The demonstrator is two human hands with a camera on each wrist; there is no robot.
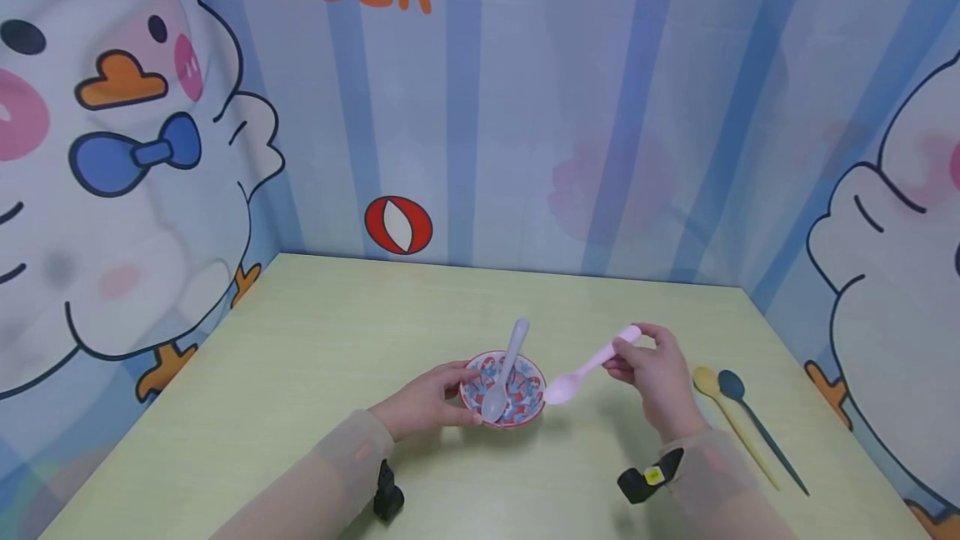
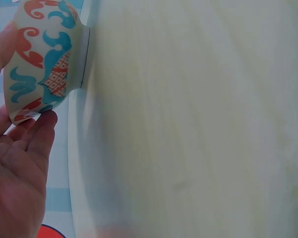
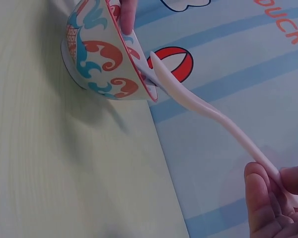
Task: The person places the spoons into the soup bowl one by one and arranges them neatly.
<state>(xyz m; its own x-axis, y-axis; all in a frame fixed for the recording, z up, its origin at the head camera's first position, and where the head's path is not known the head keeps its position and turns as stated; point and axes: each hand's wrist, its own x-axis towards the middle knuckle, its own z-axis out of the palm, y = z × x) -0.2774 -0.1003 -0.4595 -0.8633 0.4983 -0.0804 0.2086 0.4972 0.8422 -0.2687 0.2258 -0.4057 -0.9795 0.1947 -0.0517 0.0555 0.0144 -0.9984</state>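
A small bowl with red and blue patterns stands on the pale green table, a grey-white spoon resting inside it. My left hand holds the bowl's left side; in the left wrist view its fingers touch the bowl. My right hand pinches the handle of a pink spoon, whose scoop hangs just beside the bowl's right rim. In the right wrist view the pink spoon reaches to the rim of the bowl.
A yellow spoon and a dark blue spoon lie side by side on the table to the right of my right hand. Printed cartoon duck walls enclose the table at the back and both sides.
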